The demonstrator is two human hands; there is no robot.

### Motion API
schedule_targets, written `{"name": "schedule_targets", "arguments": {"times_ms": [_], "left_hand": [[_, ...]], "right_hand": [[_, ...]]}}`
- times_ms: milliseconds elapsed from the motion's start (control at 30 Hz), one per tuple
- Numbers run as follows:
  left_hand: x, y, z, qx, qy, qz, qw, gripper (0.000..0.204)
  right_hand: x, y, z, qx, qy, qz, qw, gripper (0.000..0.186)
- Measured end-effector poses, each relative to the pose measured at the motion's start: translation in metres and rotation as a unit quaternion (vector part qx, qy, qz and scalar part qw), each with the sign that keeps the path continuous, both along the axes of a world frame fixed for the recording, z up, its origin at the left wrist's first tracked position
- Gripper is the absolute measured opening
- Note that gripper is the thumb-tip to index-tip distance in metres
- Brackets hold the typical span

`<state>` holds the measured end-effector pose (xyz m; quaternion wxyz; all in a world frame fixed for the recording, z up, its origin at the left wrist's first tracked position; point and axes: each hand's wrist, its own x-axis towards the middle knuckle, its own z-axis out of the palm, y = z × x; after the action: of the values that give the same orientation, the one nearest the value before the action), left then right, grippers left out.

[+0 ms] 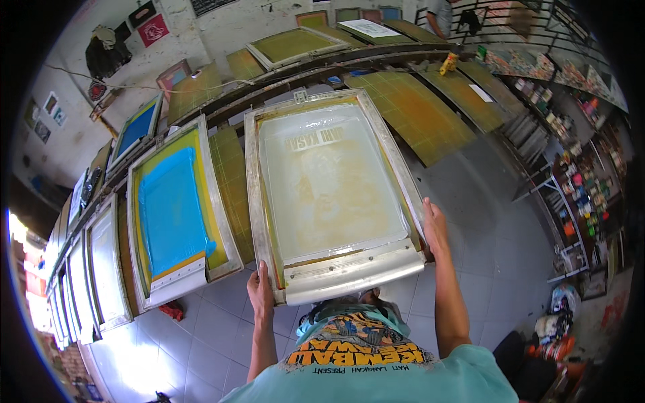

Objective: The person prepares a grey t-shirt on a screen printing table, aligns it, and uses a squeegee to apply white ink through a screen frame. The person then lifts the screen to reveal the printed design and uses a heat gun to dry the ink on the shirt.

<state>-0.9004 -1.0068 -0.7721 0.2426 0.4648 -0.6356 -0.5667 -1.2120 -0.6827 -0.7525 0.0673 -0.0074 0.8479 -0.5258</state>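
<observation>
Both hands on one work item: a silver metal rectangular frame point(257, 195) stretched with pale, semi-translucent mesh point(336, 178), at the centre of the frame of view, its long sides running away from the wearer. Mesh shows yellowish patches and faint block lettering near its far end; a bolted silver metal plate point(356, 272) spans the near end. Left hand point(261, 292) grasps the near left corner, thumb along the rail; right hand point(437, 228) grasps the right rail, somewhat farther up. Undersides of both grips hidden, so finger placement below the rail cannot be told; nor can whether the far end bears on anything. Left of it, a silver-railed frame carrying a bright blue layer point(175, 208) leans along the row, with an olive-green flat board point(232, 174) between the two. Upper right: an orange-stained olive board point(410, 114). Grey tiled floor point(228, 329) below. Step in hand, judged from posture: steadying or positioning the screen by its near half. Next move would seem to call for even support from both hands, the near plate kept level, and the left rail held clear of the neighbouring board.
</observation>
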Motion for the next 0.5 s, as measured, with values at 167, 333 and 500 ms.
{"name": "schedule_targets", "arguments": {"times_ms": [167,333,500], "left_hand": [[-0.072,0.010,-0.011,0.016,-0.011,0.051,0.998,0.057],[-0.131,0.002,-0.032,-0.020,-0.015,0.075,0.997,0.057],[-0.165,0.004,-0.028,0.007,-0.053,0.092,0.994,0.055]], "right_hand": [[-0.112,-0.033,0.004,-0.002,-0.024,0.068,0.997,0.076],[-0.203,-0.059,-0.017,0.004,-0.038,0.114,0.993,0.078],[-0.241,-0.068,-0.035,0.027,-0.025,0.112,0.993,0.079]]}}
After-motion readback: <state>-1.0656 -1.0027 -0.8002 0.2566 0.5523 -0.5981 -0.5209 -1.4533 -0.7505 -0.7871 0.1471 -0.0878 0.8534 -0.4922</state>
